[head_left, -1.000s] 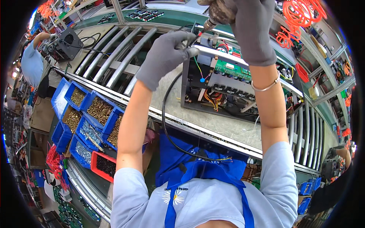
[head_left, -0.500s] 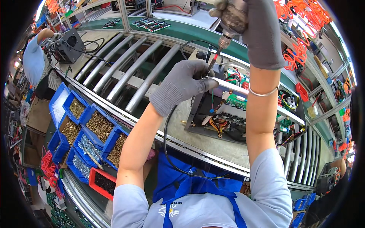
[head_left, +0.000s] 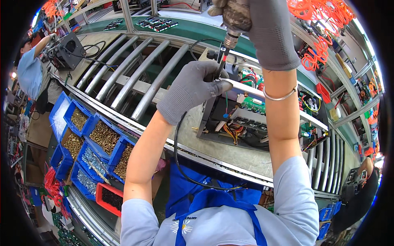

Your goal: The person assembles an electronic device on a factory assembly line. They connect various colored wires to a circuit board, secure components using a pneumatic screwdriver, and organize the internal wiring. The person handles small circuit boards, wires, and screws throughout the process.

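Observation:
My right hand [head_left: 269,35], in a grey knit glove, grips the worn body of a power screwdriver [head_left: 238,15] at the top of the view. Its bit [head_left: 223,61] points down at the front left end of a metal rail [head_left: 248,89] on an open equipment chassis [head_left: 205,125]. Around the bit's lower end close the thumb and fingers of my left hand [head_left: 191,88], also gloved. Those fingers hide the tip and any screw under it. Green circuit boards [head_left: 252,105] and coloured wires [head_left: 234,130] show inside the chassis.
Steel rollers [head_left: 154,82] run left of the chassis. Blue bins [head_left: 102,135] of screws and a red bin [head_left: 110,197] stand at lower left. A black cable [head_left: 176,151] hangs over the bench edge. Orange coiled hoses [head_left: 320,51] hang at right. Another person [head_left: 30,67] works at far left.
The whole view has shifted slightly. Both hands and the screwdriver appear a little further left, with the bit still between my left fingers. At far left, more of the other person shows.

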A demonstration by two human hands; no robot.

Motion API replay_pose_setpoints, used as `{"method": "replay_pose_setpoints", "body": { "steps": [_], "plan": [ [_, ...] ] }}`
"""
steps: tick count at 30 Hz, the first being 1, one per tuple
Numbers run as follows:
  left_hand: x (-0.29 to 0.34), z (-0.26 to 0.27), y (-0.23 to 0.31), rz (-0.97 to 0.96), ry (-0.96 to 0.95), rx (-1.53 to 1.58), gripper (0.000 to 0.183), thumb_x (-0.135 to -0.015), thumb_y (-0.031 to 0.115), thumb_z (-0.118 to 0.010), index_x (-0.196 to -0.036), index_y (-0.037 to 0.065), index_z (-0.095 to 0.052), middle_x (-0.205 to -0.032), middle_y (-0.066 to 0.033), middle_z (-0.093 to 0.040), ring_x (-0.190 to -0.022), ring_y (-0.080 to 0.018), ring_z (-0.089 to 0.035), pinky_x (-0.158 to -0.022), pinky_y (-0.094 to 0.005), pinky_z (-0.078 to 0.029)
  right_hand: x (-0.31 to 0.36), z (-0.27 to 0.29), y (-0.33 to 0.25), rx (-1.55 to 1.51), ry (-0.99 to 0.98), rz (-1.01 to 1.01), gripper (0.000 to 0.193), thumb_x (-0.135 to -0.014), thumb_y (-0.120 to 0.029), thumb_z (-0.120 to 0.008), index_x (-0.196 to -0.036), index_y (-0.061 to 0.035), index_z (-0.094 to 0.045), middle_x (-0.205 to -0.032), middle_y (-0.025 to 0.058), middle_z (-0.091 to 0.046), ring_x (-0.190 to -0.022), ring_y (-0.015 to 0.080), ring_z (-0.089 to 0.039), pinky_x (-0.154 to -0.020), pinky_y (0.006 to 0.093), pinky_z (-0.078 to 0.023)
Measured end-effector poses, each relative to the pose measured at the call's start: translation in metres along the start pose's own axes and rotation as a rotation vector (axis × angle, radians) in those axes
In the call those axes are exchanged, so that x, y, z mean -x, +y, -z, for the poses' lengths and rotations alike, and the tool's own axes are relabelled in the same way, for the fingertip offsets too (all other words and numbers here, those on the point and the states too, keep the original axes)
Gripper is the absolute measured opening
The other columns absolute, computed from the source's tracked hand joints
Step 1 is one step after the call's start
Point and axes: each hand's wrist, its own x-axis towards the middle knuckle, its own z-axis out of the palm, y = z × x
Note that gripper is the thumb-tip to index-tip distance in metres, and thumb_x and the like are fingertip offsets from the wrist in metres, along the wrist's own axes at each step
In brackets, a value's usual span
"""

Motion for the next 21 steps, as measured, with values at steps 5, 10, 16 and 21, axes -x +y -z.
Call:
{"method": "replay_pose_setpoints", "body": {
  "steps": [5, 10, 16, 21],
  "plan": [
    [0.002, -0.002, -0.001, 0.015, 0.006, 0.042, 0.018, -0.083, 0.010, -0.075, -0.095, -0.001, -0.067, -0.080, 0.0027, -0.062, -0.073, -0.0024, -0.054, -0.066, -0.0210, -0.045, -0.003, 0.001, 0.005, -0.061, -0.011, -0.060, 0.020, -0.082, -0.014, -0.059, -0.093, 0.0020, -0.061, -0.074, 0.0056, -0.060, -0.058, 0.0141, -0.061, -0.053, 0.0268, -0.050],
    [0.006, -0.001, 0.003, 0.018, 0.011, 0.056, 0.020, -0.083, 0.012, -0.074, -0.097, -0.001, -0.068, -0.083, 0.0001, -0.065, -0.076, -0.0052, -0.056, -0.070, -0.0232, -0.047, -0.002, 0.006, 0.007, -0.090, -0.021, -0.069, 0.019, -0.083, -0.015, -0.059, -0.093, 0.0008, -0.060, -0.074, 0.0055, -0.059, -0.057, 0.0138, -0.060, -0.053, 0.0272, -0.051],
    [0.005, -0.010, 0.007, -0.100, 0.063, 0.014, 0.020, -0.082, 0.014, -0.074, -0.096, 0.000, -0.069, -0.076, -0.0018, -0.063, -0.071, -0.0069, -0.055, -0.067, -0.0237, -0.046, -0.016, 0.022, 0.019, -0.172, -0.146, -0.008, 0.018, -0.083, -0.012, -0.059, -0.095, 0.0000, -0.059, -0.075, 0.0062, -0.059, -0.057, 0.0133, -0.059, -0.051, 0.0263, -0.051],
    [0.029, -0.031, 0.000, -0.108, 0.465, 0.278, 0.030, -0.093, 0.016, -0.063, -0.117, -0.003, -0.064, -0.091, -0.0002, -0.066, -0.078, -0.0044, -0.057, -0.070, -0.0188, -0.044, -0.023, 0.021, 0.014, 0.114, -0.121, 0.122, 0.021, -0.085, -0.018, -0.062, -0.097, -0.0013, -0.061, -0.073, 0.0048, -0.060, -0.061, 0.0111, -0.057, -0.056, 0.0277, -0.049]
  ]
}}
